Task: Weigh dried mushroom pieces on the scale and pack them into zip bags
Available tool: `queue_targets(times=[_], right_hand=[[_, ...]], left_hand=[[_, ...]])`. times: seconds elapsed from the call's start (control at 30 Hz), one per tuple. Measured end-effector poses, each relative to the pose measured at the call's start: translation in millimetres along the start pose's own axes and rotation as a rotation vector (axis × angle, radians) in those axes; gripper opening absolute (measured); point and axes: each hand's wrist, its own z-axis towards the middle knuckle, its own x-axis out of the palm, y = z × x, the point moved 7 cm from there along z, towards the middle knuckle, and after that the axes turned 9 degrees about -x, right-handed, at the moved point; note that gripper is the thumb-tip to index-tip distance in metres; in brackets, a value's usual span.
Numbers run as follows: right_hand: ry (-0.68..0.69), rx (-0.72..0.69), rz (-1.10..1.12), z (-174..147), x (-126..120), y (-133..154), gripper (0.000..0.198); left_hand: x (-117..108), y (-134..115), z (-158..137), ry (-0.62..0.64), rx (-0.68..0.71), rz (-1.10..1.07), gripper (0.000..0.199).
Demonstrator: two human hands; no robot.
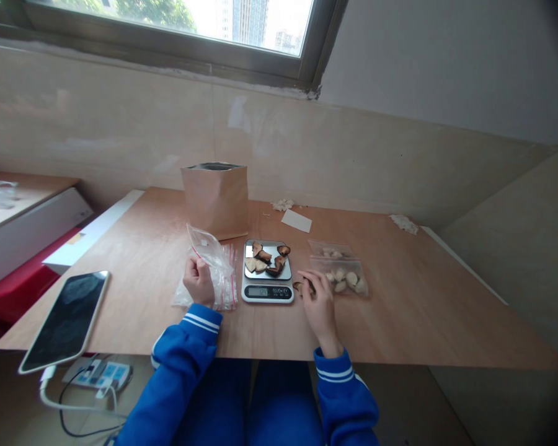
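Observation:
My left hand point(199, 282) is closed on the edge of a clear zip bag point(209, 249), held up above a pile of similar bags point(225, 291) with red seal lines. Dried brown slices, perhaps mushroom point(276, 266), lie on the metal plate of a small digital scale point(267, 293); its display is too small to read. To the right of the scale, my right hand point(320, 303) has its fingers stretched out over a few more dried pieces point(299, 287). The fingertips partly cover these, so contact is unclear.
Two filled zip bags point(345, 280) of pale pieces lie at the right. A brown paper pouch point(215, 201) stands open at the back, near a white card point(296, 221) and crumpled scraps point(283, 204). A phone point(67, 319) with a cable overhangs the front left edge.

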Motion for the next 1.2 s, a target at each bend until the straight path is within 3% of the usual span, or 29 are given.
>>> queue_targets(times=[0.1,0.23,0.4,1.2], right_hand=[[-0.003,0.075,-0.040,-22,0,-16,0.031],[0.083,0.068,-0.155,-35,10,-23,0.034],[0.145,0.059,-0.176,-36,17,-22,0.036],[0.120,0.116,-0.172,-42,19,-32,0.036]], left_hand=[[0,-1,0,0.000,0.020,0.011,0.030],[-1,-2,-1,0.002,0.029,0.011,0.029],[-2,-3,0,-0.012,0.029,0.030,0.030],[-1,-8,-4,0.004,0.056,0.037,0.028]])
